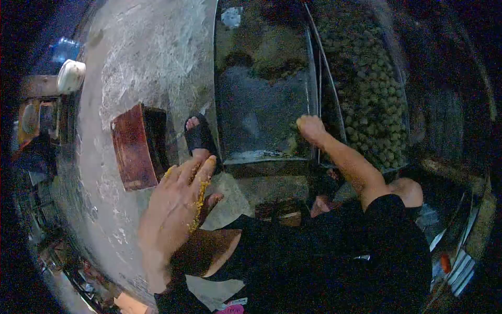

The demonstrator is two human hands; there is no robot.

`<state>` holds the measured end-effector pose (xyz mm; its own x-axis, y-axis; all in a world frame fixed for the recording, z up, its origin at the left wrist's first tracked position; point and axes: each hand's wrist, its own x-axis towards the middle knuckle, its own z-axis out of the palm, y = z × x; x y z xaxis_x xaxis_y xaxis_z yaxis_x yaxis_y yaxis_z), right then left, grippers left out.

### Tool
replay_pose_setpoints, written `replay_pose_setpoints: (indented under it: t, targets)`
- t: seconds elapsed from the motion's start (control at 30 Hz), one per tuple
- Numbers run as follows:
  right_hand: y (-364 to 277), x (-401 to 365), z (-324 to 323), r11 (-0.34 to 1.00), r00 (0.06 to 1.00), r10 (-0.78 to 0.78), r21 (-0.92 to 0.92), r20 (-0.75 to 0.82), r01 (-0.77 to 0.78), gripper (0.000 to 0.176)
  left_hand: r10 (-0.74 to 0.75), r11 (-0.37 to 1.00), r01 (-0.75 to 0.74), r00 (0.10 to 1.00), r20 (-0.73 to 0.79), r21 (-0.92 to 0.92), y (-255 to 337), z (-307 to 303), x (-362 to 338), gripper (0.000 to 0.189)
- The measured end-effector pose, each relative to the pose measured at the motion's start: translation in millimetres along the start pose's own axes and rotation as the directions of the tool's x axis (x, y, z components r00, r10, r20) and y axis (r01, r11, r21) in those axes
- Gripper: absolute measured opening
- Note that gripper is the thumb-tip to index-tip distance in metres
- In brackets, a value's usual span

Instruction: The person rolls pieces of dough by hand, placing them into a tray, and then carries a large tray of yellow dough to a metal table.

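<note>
My left hand (180,204) is raised near the camera, fingers stretched out, with yellow crumbly paste stuck along its edge and fingers. It holds nothing that I can see. My right hand (311,130) is closed above the near right corner of a dark metal tray (256,112). A bit of yellowish stuff shows at its fingertips; what lies inside the fist is hidden. Crumbly yellow-brown mixture (277,49) is heaped at the tray's far end, and smears of it lie near the right hand. Several round balls (374,99) fill a second tray to the right.
A reddish-brown box (133,149) stands on the grey floor (151,57), left of my sandalled foot (197,133). Farther left are a white tub (71,76) and a blue water bottle (65,49). A metal rim (329,78) divides the two trays.
</note>
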<state>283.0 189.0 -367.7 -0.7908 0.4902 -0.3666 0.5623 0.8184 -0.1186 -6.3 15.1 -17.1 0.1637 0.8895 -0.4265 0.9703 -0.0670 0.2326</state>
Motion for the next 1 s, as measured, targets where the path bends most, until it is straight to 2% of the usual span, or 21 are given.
replay_pose_setpoints:
  t: [0.03, 0.07, 0.1, 0.17, 0.23, 0.3, 0.33, 0.37, 0.4, 0.43, 0.47, 0.5, 0.57, 0.6, 0.63, 0.7, 0.73, 0.8, 0.83, 0.93, 1.0]
  targets:
    - [2, 6, 4, 0.987, 0.967, 0.109, 0.142, -0.231, -0.077, 0.012, -0.010, 1.000, 0.010, 1.000, 0.010, -0.007, 1, 0, 0, 0.054]
    - [3, 16, 8, 0.980, 0.975, 0.178, 0.114, -0.134, -0.163, 0.010, -0.013, 0.999, 0.013, 1.000, -0.012, -0.042, 2, 0, -1, 0.052]
    - [0, 20, 12, 0.980, 0.975, 0.176, 0.119, -0.134, -0.160, 0.010, -0.016, 0.997, 0.013, 0.999, -0.043, -0.071, 2, -1, 0, 0.052]
    - [-2, 29, 19, 0.986, 0.982, 0.061, 0.161, -0.180, -0.032, 0.008, -0.024, 0.998, 0.022, 0.999, -0.036, -0.057, -1, 0, 0, 0.051]
    - [-5, 33, 18, 0.992, 0.982, 0.025, 0.126, -0.185, -0.002, 0.009, -0.036, 0.998, 0.035, 0.999, -0.030, -0.045, -5, 0, -1, 0.051]
    - [-2, 34, 9, 0.980, 0.992, 0.058, 0.194, -0.116, -0.035, 0.011, -0.048, 0.996, 0.045, 0.998, -0.039, -0.073, -8, 1, -2, 0.052]
    - [12, 50, 32, 0.963, 0.988, 0.156, 0.222, 0.005, -0.153, 0.009, -0.053, 0.996, 0.049, 0.997, -0.050, -0.075, -9, 1, -2, 0.052]
    - [17, 50, 21, 0.967, 0.989, 0.149, 0.211, -0.003, -0.145, 0.009, -0.043, 0.996, 0.037, 0.997, -0.067, -0.080, -10, 1, -3, 0.052]
    - [21, 48, 10, 0.674, 0.943, 0.308, 0.671, 0.124, -0.308, 0.012, -0.034, 0.996, 0.027, 0.996, -0.082, -0.085, -10, 1, -5, 0.052]
    - [22, 44, -6, 0.161, 0.876, 0.366, 0.906, 0.314, -0.392, 0.016, -0.041, 0.996, 0.033, 0.995, -0.093, -0.089, -10, 0, -6, 0.052]
    - [20, 37, -23, -0.016, 0.863, 0.322, 0.914, 0.389, -0.405, 0.023, -0.040, 0.996, 0.031, 0.994, -0.098, -0.089, -8, -1, -7, 0.051]
    - [15, 28, -35, -0.003, 0.866, 0.325, 0.916, 0.380, -0.401, 0.023, -0.036, 0.996, 0.027, 0.994, -0.107, -0.087, -7, -2, -8, 0.051]
    - [1, 6, -49, -0.557, 0.921, 0.203, 0.813, 0.333, -0.170, 0.021, -0.043, 0.995, 0.032, 0.993, -0.113, -0.092, -6, -2, -11, 0.053]
    - [-10, 5, -42, -0.521, 0.867, 0.308, 0.832, 0.393, -0.192, 0.021, -0.046, 0.995, 0.037, 0.994, -0.103, -0.093, -5, -1, -13, 0.055]
    - [-6, 4, -16, -0.304, 0.942, 0.249, 0.941, 0.227, -0.147, 0.021, -0.046, 0.995, 0.035, 0.992, -0.119, -0.091, -4, 0, -14, 0.055]
    - [-35, -4, -16, -0.206, 0.839, 0.451, 0.950, 0.305, -0.234, 0.027, 0.007, 0.998, -0.020, 0.982, -0.191, -0.066, -4, 4, -16, 0.053]
    - [-45, -6, -20, -0.198, 0.843, 0.450, 0.953, 0.295, -0.228, 0.027, 0.003, 0.998, -0.016, 0.980, -0.201, -0.063, -2, 3, -16, 0.053]
    - [-60, -11, -28, 0.230, 0.731, 0.651, 0.864, 0.206, -0.448, 0.033, 0.009, 0.999, -0.017, 0.987, -0.163, -0.051, 3, 1, -17, 0.051]
    - [-62, -11, -25, 0.236, 0.734, 0.649, 0.864, 0.201, -0.444, 0.033, 0.004, 0.999, -0.013, 0.986, -0.169, -0.051, 2, 3, -18, 0.051]
    - [-59, -14, -21, 0.418, 0.746, 0.659, 0.781, 0.091, -0.464, 0.037, 0.058, 0.996, -0.068, 0.980, -0.190, -0.049, -2, 12, -14, 0.050]
    - [-55, -29, -30, 0.474, 0.873, 0.476, 0.807, 0.101, -0.352, 0.036, 0.090, 0.994, -0.097, 0.984, -0.156, -0.040, -3, 14, -17, 0.049]
